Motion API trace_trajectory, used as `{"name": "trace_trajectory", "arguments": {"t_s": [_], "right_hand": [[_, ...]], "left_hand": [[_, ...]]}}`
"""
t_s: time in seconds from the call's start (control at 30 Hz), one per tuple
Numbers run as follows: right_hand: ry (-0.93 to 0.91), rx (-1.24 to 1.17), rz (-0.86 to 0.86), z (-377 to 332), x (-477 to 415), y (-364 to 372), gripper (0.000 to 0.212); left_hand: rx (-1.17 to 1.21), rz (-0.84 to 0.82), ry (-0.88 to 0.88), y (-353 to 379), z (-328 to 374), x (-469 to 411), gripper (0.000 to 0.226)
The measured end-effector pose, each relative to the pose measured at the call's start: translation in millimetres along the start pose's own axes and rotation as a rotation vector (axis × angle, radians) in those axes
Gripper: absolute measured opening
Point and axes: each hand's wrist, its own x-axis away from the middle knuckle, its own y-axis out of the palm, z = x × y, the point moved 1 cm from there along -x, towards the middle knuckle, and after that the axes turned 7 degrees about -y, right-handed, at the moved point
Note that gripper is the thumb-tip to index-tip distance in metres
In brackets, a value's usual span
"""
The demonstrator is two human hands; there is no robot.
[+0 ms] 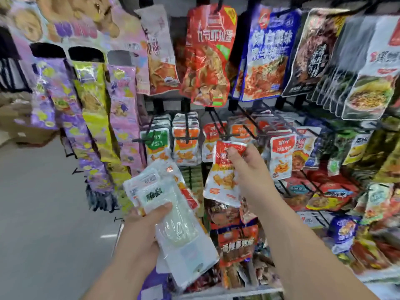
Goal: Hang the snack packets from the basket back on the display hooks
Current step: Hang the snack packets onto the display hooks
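**One Red Packet Pinched at a Hook, White Stack Gripped Below**

Far left of frame: grey floor (43, 191). Just right of it, three long strips (97, 118) hanging side by side: purple, yellow, pink.

Along the top, counted rightward: four big bags (207, 55) at the front of their pegs, pale, red, blue, dark. At the upper right edge, a deep file of white-fronted bags (372, 68), too overlapped to count.

Middle band, left to right: one green row (157, 144), one orange row (186, 146), then more orange-and-white rows partly hidden.

Lower centre-left: left hand (142, 232) clamped on a white stack (179, 213), thumb pressed across the top, fingers curled underneath. Several packets fanned in the stack; exact number not countable.

Centre, just right of the stack: right hand (249, 176) pinching the top edge of one red packet (223, 176) between thumb and fingers, the packet dangling from the pinch. Top edge just under the tip of a black hook (220, 126); touching or apart, cannot tell.

Lower right: a jumble of mixed packets (324, 191) on lower pegs, uncounted.
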Motion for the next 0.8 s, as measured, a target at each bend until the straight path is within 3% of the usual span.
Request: {"name": "trace_trajectory", "arguments": {"t_s": [0.07, 0.1, 0.2, 0.27, 0.47, 0.6, 0.8], "right_hand": [[-0.044, 0.037, 0.026, -4.7, -0.7, 5.9, 0.013], [-0.06, 0.064, 0.03, -5.9, 0.7, 9.4, 0.013], [-0.081, 0.08, 0.029, -1.4, 0.2, 17.1, 0.076], [-0.095, 0.112, 0.031, 2.3, -2.3, 16.0, 0.094], [-0.095, 0.144, 0.018, 1.5, -7.9, 12.8, 0.054], [-0.093, 0.114, -0.065, 8.8, -9.5, -2.9, 0.013], [-0.104, 0.052, -0.118, 7.5, -19.0, -12.2, 0.015]], "left_hand": [[-0.012, -0.039, -0.035, -2.9, 7.4, -6.1, 0.051], [-0.015, -0.051, -0.053, -4.0, 10.1, -8.8, 0.051], [-0.01, -0.074, -0.096, -3.7, 16.6, -12.6, 0.048], [-0.013, -0.084, -0.115, -1.5, 17.5, -14.3, 0.049], [-0.005, -0.091, -0.102, 7.9, 16.7, -19.1, 0.071], [-0.004, -0.057, -0.065, 18.3, 12.7, -17.3, 0.071], [0.008, -0.01, -0.024, 33.1, -6.1, -6.7, 0.072]]}}
